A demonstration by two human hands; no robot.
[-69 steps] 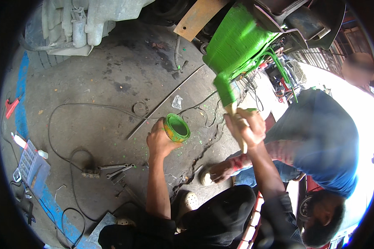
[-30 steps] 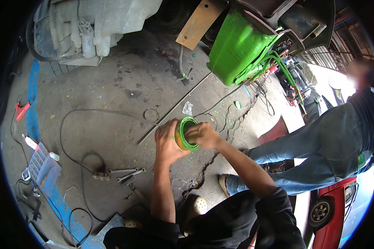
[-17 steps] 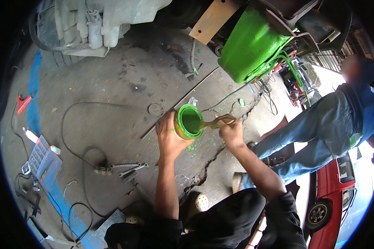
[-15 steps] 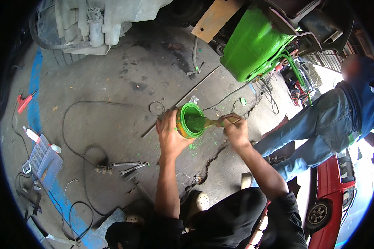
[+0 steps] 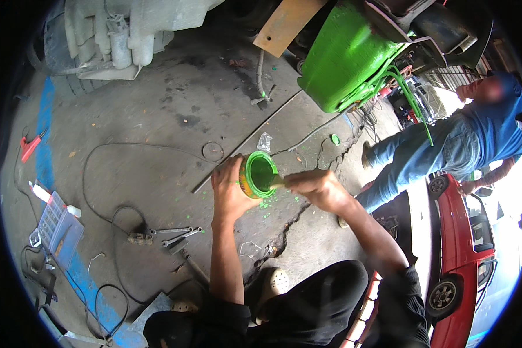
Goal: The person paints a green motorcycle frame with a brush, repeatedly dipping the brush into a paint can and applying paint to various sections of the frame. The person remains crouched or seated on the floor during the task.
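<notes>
A paint can (image 5: 245, 184) with green paint inside is tipped toward the right, its rim coated green. My left hand (image 5: 227, 188) wraps round its left side and holds it above the floor. In my right hand (image 5: 320, 189) is a paintbrush (image 5: 278, 182), gripped by the handle. Its bristle end reaches into the can's mouth, where the bristles are mostly hidden. Beyond the can, a glossy green painted metal part (image 5: 348, 58) hangs at the upper right, beneath darker metal pieces.
Wrenches (image 5: 177, 233) lie on the concrete floor at left, near a cable (image 5: 87, 191) and a plastic organizer case (image 5: 58, 226). A long thin rod (image 5: 246, 142) lies behind the can. A person in jeans (image 5: 441, 151) stands at right, near a red vehicle (image 5: 461, 255).
The brush has gone deeper into the can, and my right hand has come closer to the rim. The person at right has shifted posture, one arm now showing.
</notes>
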